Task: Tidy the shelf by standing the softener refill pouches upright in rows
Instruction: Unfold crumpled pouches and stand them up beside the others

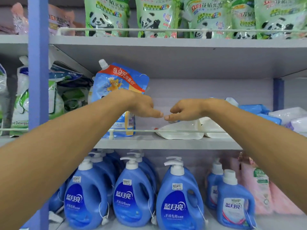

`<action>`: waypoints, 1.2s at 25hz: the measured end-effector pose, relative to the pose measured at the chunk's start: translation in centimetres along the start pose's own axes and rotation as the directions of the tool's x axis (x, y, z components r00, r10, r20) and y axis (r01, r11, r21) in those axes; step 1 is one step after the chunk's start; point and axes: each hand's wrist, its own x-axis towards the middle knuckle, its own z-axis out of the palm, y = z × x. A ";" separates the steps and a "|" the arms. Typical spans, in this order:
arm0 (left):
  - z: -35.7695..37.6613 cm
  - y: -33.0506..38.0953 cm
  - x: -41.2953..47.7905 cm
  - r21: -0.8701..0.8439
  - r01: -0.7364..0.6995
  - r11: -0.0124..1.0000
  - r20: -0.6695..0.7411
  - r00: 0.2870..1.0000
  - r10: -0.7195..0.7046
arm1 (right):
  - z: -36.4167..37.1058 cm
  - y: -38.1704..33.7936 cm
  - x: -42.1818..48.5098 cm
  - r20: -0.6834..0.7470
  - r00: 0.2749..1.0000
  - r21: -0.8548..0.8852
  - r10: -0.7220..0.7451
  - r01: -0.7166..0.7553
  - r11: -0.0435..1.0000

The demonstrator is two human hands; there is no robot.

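A person reaches both bare arms into the middle shelf (166, 143) of a store's laundry aisle. At far left, beyond a blue post (38, 80), detergent bags (21, 100) slump against one another. Just right of the post, one blue pouch (116, 80) stands upright at the shelf's front edge, its spout cap at top left, a red price band across it. The left hand (141, 105) hangs in front of that pouch's right side, its fingers drawn loosely together and pointing right, with nothing in its grasp. The right hand (186, 110) faces it, the fingertips of the two hands almost touching; it is loosely curled and nothing shows in its grip. It is over the white pouches (181, 131), which lie flat on the shelf; whether it touches them cannot be told. Farther right, flat blue pouches (254, 109) lie on their sides. Green panda pouches (154, 17) stand in a row on the shelf above. Blue bottles (134, 196) and pink pouches (259, 188) fill the shelf below.
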 end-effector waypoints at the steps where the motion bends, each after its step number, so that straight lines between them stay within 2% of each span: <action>1: 0.0 0.7 0.6 -0.021 -0.026 0.999 0.007 1.000 0.026 | 0.1 0.8 -0.4 0.000 1.000 -0.003 0.003 -0.003 1.000; 5: 0.7 2.3 2.7 -0.141 -0.081 0.987 0.056 0.994 0.090 | 0.9 2.4 -1.8 -0.024 0.997 0.069 -0.068 0.070 0.995; 11: 3.7 2.2 5.4 -0.265 -0.082 0.961 0.147 0.981 0.124 | 1.6 3.7 -1.4 -0.054 0.989 0.038 -0.137 0.139 0.990; 15: 4.7 1.3 6.2 -0.390 -0.116 0.914 0.106 0.980 0.170 | 1.8 3.4 -1.0 -0.050 0.983 0.057 -0.179 0.182 0.982; 19: 5.1 0.4 6.5 -0.534 -0.158 0.831 0.019 0.980 0.199 | 2.1 3.1 -1.1 -0.030 0.989 0.087 -0.148 0.150 0.985; 22: 5.4 0.1 6.4 -0.543 -0.195 0.817 0.005 0.972 0.235 | 3.0 3.0 -0.3 -0.084 0.990 0.123 -0.114 0.124 0.985; 27: 5.8 -1.0 5.6 -0.469 -0.256 0.845 -0.041 0.962 0.268 | 4.3 2.1 1.4 -0.283 0.954 0.226 -0.097 0.165 0.960; 30: 6.1 -1.5 5.8 -0.446 -0.231 0.865 -0.048 0.971 0.235 | 4.2 0.6 2.2 -0.326 0.937 0.180 -0.125 0.191 0.965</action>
